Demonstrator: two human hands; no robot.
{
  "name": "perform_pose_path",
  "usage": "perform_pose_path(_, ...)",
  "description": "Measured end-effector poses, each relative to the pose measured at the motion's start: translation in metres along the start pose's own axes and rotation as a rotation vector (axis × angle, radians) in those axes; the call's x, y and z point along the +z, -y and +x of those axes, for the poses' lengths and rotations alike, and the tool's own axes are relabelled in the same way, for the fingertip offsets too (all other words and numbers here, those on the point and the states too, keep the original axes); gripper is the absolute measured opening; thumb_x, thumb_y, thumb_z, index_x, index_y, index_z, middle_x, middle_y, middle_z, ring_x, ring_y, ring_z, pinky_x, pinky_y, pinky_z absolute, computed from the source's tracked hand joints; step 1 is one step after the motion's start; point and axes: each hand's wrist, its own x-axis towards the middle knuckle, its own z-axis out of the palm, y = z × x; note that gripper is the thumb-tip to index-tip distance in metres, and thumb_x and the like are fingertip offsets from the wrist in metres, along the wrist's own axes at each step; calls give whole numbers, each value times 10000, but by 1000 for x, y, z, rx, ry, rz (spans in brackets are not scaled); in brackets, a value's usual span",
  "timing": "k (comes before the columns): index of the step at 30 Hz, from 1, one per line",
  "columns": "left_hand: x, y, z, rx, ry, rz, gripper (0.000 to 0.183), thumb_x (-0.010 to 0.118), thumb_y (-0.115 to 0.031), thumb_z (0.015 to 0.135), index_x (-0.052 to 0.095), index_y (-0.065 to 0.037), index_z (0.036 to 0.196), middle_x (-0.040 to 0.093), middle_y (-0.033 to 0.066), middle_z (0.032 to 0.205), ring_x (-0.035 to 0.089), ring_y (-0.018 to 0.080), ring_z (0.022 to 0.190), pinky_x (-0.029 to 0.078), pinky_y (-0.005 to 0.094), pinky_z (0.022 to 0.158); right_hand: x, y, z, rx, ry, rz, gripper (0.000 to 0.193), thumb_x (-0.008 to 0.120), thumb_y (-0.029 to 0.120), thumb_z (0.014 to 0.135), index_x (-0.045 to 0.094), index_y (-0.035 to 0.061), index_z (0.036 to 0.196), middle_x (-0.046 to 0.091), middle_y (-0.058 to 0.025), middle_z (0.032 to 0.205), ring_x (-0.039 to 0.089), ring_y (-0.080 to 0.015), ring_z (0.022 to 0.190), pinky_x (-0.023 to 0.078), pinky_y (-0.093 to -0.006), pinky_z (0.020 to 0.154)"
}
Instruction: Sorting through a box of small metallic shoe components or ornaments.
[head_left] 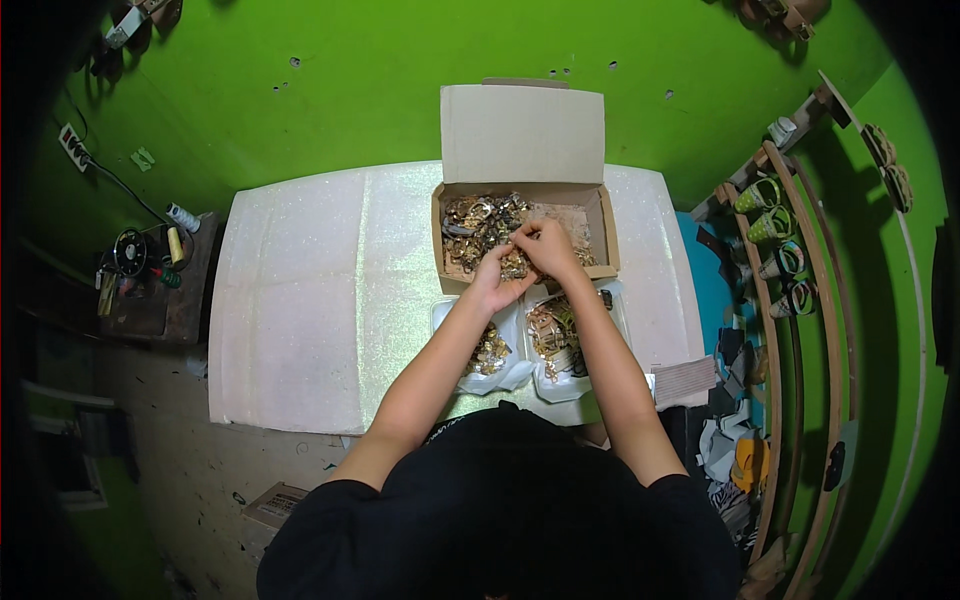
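Both my hands are together over the front part of an open cardboard box [528, 287]. Inside the box lies a heap of small gold and dark metal pieces [482, 215], some shaped like buckles. My left hand [500, 284] is cupped palm up, with small shiny metal pieces [514, 264] at its palm and fingers. Just above it, my right hand [550, 250] pinches with thumb and forefinger; what it holds is too small to name. Below my wrists stand two white containers, the left one [440, 314] and the right one [622, 320], both with small metal pieces in them.
The box's lid [523, 135] stands raised at the back. A pale glittery sheet [300, 300] covers the table. A striped flat piece [685, 381] lies at the right edge. Sandals hang on a wooden rack [790, 300] at right. A small machine [130, 252] stands at left.
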Motion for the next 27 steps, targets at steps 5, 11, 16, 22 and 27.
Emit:
perform_pose_path(5,-11,-5,4,-1,66,-49,200,398,-179,834,458,-16,933,515,144,923,531,264,867,489,369,757,0,3,0,145,37,467,191,578,155,746,570,-34,776,586,-92,627,575,-142,597,444,-260,527)
perform_pose_path(11,1,-5,1,9,129,-162,245,336,-157,857,488,12,948,529,153,954,512,286,976,484,378,795,-21,-23,-7,74,-53,611,152,529,93,796,528,-31,886,562,-48,689,530,-86,596,418,-210,520)
perform_pose_path(16,2,-9,-4,66,98,-208,249,338,-155,858,489,16,958,536,142,966,502,282,992,476,374,811,-45,-33,-44,210,6,678,168,555,18,755,529,-45,908,568,-61,703,540,-97,627,428,-204,546)
perform_pose_path(22,-1,-7,-3,67,98,-233,248,345,-155,857,488,8,977,530,144,992,499,278,997,471,381,814,-50,-71,-88,326,135,597,171,603,-14,708,570,-56,870,600,-95,760,568,-117,645,464,-214,577)
perform_pose_path(27,1,-3,-1,21,156,-267,244,337,-154,857,487,3,967,528,138,998,489,278,1008,465,384,822,-25,-100,-100,464,89,669,132,611,-24,708,590,-45,836,603,-87,725,581,-120,650,462,-201,532)
